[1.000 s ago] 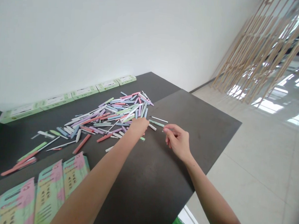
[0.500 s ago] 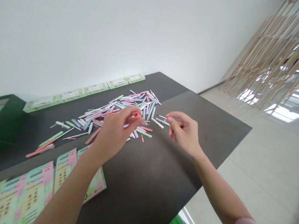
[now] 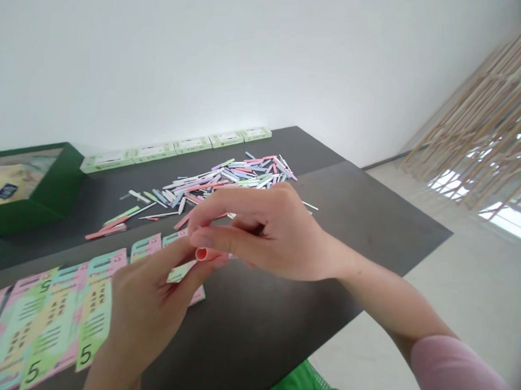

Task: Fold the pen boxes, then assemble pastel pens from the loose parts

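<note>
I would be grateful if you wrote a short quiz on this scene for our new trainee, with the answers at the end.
1. Multiple choice: what does the left hand hold between thumb and fingers?
a) a pair of scissors
b) a coral tube
c) a drinking cup
2. True or false: the pale green boxes lie in a row along the wall.
3. Fill in the blank: the large numeral printed near the lower end of the colourful packs is ___.

Key: 1. b; 2. true; 3. 5
</note>
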Tool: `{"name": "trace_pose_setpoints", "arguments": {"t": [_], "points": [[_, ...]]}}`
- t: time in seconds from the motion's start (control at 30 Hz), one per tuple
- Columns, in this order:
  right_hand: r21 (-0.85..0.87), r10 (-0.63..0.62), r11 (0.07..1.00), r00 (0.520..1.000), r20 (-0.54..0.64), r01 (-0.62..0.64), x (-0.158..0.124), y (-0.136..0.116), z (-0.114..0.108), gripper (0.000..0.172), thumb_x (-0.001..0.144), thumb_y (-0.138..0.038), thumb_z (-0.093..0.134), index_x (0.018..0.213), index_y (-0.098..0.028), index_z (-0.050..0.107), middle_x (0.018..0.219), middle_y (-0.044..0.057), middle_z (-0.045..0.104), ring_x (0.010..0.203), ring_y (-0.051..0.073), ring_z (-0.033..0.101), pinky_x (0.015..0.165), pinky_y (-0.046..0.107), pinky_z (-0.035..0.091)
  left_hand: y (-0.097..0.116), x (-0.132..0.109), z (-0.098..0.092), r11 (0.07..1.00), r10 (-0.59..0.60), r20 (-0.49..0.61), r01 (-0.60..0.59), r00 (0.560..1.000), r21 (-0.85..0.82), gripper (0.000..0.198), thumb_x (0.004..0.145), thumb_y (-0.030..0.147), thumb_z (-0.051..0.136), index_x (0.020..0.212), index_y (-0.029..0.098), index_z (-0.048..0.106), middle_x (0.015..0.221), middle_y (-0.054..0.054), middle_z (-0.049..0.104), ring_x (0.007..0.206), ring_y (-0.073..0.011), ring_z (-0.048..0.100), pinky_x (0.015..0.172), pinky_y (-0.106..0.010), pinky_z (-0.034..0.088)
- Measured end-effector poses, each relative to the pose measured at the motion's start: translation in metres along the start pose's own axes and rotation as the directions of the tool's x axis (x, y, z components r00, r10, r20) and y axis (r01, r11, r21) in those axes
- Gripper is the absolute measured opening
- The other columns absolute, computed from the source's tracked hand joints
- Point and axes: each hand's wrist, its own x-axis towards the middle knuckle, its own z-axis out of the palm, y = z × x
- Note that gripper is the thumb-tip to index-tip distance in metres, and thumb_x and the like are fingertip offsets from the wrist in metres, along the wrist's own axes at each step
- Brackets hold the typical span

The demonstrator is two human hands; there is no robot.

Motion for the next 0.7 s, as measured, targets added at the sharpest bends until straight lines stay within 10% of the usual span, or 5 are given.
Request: {"name": "trace_pose_setpoints", "arguments": {"t": [0.33, 0.53, 0.7], "points": [[-0.323, -0.101, 0.941, 0.995, 0.026, 0.104, -0.001, 0.008, -0.003, 0.016, 0.094, -0.018, 0.053, 0.087, -0.015, 0.066, 0.06, -0.008, 0.059, 0.054, 0.0, 0.049, 0.055, 0.012, 0.034, 0.003, 0.015, 0.002, 0.973, 0.208, 0.046, -0.211, 0.977, 0.091, 0.024, 0.096, 0.047, 0.044, 0.084, 0.03, 0.056, 0.067, 0.013, 0.073, 0.045, -0.0103, 0.061, 0.044, -0.026, 0.036], [-0.29, -0.06, 0.954, 0.997, 0.04, 0.069, -0.002, 0.018, 0.0, 0.017, 0.095, -0.015, 0.049, 0.086, -0.015, 0.063, 0.058, -0.009, 0.057, 0.051, 0.0, 0.046, 0.055, 0.013, 0.032, 0.003, 0.016, -0.002, 0.987, 0.161, 0.092, -0.163, 0.983, 0.016, 0.023, 0.091, 0.048, 0.053, 0.078, 0.032, 0.063, 0.061, 0.019, 0.068, 0.029, -0.0064, 0.03, 0.044, -0.023, 0.035], [-0.18, -0.014, 0.984, 1.0, 0.005, 0.014, -0.003, 0.016, 0.004, 0.017, 0.097, -0.017, 0.048, 0.086, -0.016, 0.061, 0.062, -0.008, 0.059, 0.057, 0.002, 0.051, 0.058, 0.013, 0.035, 0.002, 0.015, -0.005, 0.994, 0.078, 0.111, -0.069, 0.991, -0.085, 0.018, 0.087, 0.05, 0.059, 0.078, 0.036, 0.066, 0.062, 0.02, 0.069, 0.047, -0.005, 0.06, 0.053, -0.018, 0.043]]}}
